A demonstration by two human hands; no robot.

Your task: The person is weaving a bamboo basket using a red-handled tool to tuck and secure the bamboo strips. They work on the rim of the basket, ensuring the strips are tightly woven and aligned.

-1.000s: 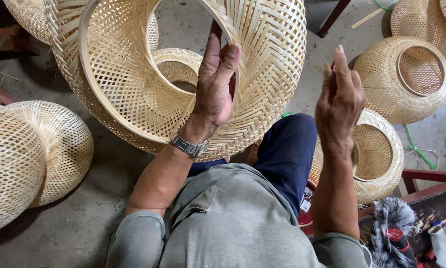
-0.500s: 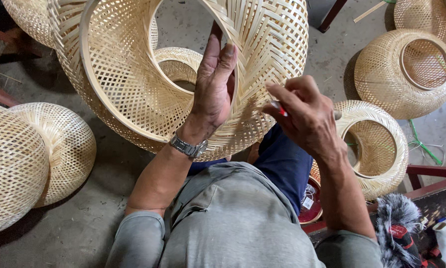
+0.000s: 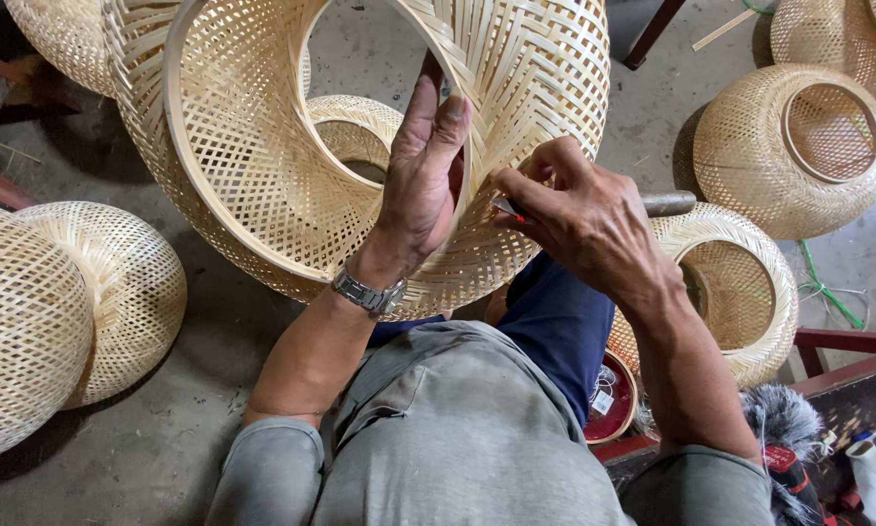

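Woven bamboo shade, the large one we are working on, sits propped against our knee at the middle of the view, its round hoop opening tilted up toward us and a little to the left, so the axis through its opening runs from the floor behind it up toward our head. Our left hand reaches up from below with the wrist bent back, palm pressed flat on the inner wall beside the hoop, fingers stretched straight and together over the rim; it braces the shade rather than closing round it. A metal wristwatch sits on that wrist, just below the shade. Our right hand comes in from the right of the shade, curled, thumb and forefinger pinched shut on a small tool with a red end, its tip touching the outer weave just right of the left hand.

We count seven bamboo pieces: the worked shade, one smaller shade seen through its opening, two to its left on the concrete floor, one at upper left, and two to its right, with another edge at the far upper right corner. A red round tin lies below the shade beside our blue trouser leg.
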